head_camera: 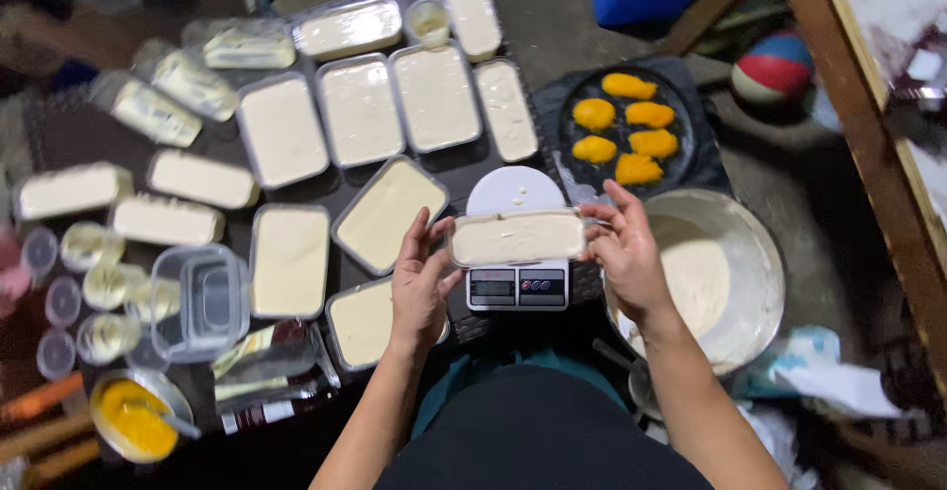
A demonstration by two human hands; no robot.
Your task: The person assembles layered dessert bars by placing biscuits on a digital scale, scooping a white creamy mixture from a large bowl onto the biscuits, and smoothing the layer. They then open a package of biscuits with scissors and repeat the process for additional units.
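A small clear rectangular tub filled with pale cream (517, 237) rests on a white digital kitchen scale (515, 288). My left hand (422, 278) grips the tub's left end. My right hand (623, 250) holds its right end, fingers curled over the rim. A large white bowl of the same cream (752, 243) stands just right of my right hand. Beyond the scale sits a dark round plate (570, 135) carrying several yellow fruit halves (627, 125).
Several cream-filled foil trays (284, 130) and lidded tubs (202, 178) cover the dark mat to the left. Stacked empty clear containers (200, 298) and small round cups (91, 245) stand front left, beside a metal bowl of yellow puree (135, 418). A ball (774, 64) and wooden frame (868, 125) lie right.
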